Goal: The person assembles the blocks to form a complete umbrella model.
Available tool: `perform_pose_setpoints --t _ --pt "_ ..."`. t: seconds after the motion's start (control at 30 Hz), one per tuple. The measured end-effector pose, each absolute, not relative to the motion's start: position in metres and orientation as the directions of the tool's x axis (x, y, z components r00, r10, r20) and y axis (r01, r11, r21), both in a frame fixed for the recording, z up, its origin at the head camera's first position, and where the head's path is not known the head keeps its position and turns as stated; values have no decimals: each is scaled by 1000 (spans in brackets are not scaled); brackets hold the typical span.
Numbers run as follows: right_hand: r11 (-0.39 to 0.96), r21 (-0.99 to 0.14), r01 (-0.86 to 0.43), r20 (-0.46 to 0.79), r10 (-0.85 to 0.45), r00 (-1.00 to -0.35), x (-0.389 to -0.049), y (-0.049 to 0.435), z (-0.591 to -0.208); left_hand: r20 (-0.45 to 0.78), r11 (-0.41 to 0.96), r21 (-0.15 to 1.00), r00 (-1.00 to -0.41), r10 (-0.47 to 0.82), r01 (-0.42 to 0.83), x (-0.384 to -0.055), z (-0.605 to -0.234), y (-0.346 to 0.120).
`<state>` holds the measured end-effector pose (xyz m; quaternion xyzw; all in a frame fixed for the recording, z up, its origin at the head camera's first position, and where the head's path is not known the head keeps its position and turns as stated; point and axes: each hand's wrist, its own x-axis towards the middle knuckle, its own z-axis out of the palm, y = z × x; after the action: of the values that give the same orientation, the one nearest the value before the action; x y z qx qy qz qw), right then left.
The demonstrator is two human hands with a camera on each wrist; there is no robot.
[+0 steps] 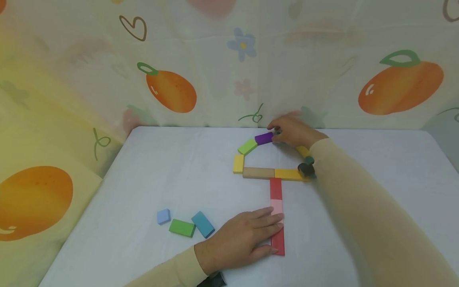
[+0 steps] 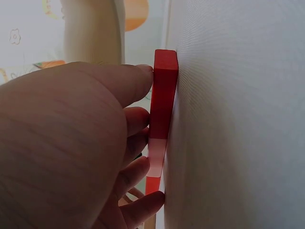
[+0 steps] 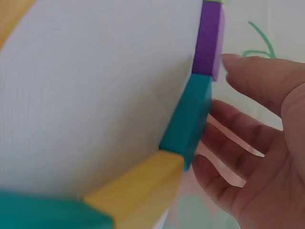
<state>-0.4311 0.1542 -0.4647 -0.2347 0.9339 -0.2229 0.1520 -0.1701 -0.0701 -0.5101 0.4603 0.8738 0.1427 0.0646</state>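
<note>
My left hand (image 1: 242, 239) lies with extended fingers over a straight column of a red block (image 1: 275, 188), a pink block (image 1: 277, 204) and another red block (image 1: 278, 245). In the left wrist view its fingertips rest along the column. At the far side, my right hand (image 1: 295, 130) reaches a curved row of blocks. In the right wrist view, its relaxed fingers touch the outer side of a teal block (image 3: 189, 114). The thumb is beside the purple block (image 3: 208, 40). A yellow block (image 3: 138, 188) and a second teal block (image 3: 47, 210) continue the curve.
Light green (image 1: 247, 146) and pale yellow blocks (image 1: 238, 164) continue the curve leftward. A tan block (image 1: 258, 172) and an orange-yellow block (image 1: 287, 174) form its straight base. Left of the column lie a blue cube (image 1: 163, 216), a green block (image 1: 182, 227) and a blue block (image 1: 203, 224).
</note>
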Motion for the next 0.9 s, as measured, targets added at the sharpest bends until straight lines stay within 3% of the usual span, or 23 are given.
perform_pose_setpoints --t 0.33,0.6,0.9 --pt "755 -543 -368 -104 -496 -862 -421 180 -454 29 527 402 -586 810 749 -186 -520 -74" --pt "651 -597 -469 84 -531 -843 -385 202 -456 64 504 504 -613 788 701 -206 -529 -81" --pt "655 -594 -467 94 -521 -849 -335 207 -494 64 561 440 -647 760 702 -233 -526 -95"
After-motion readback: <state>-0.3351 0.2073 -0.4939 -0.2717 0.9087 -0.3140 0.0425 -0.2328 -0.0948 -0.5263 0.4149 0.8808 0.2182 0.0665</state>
